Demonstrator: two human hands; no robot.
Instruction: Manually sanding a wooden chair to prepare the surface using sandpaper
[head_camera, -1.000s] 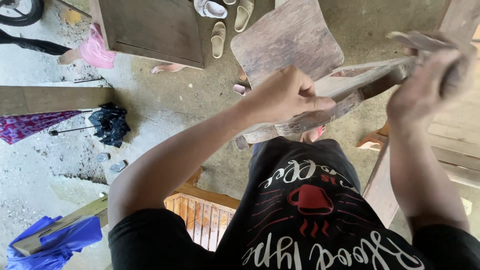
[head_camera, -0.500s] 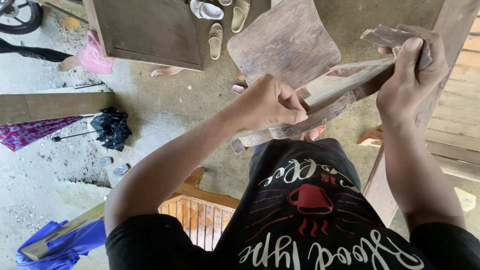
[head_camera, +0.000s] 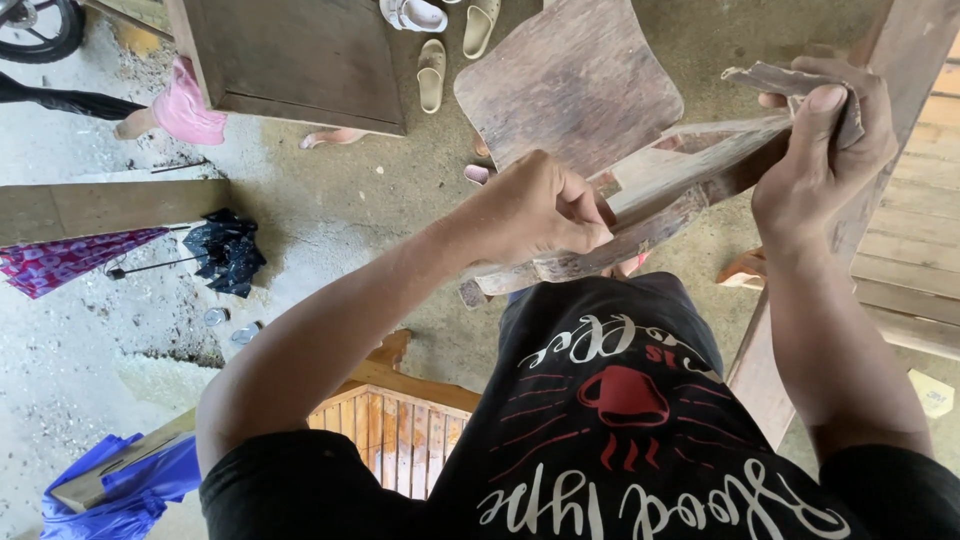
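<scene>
No containers w/ visible contents; nearest is a slatted wooden crate (head_camera: 400, 435) low centre, insides not visible.

Left hand (head_camera: 535, 210) is fisted on the lower end of a long weathered wood strip (head_camera: 660, 195), fingers (head_camera: 580, 205) curled tight & pressed together around it. Right hand (head_camera: 820, 150) clamps the upper end, thumb pressed flat on top, fingers wrapped behind; a curled flake of the strip sticks out above the thumb.

Vs 0.5 s ago: left hand has slid slightly lower/left along the strip, right hand barely moved, strip at the same angle.

Strip is held in the air in front of the person's chest, over the concrete floor (head_camera: 330, 220). Long axis runs diagonal: lower-left end near the black shirt (head_camera: 600, 400), upper-right end at the right hand. A worn wooden board (head_camera: 565, 85) lies behind it.
</scene>
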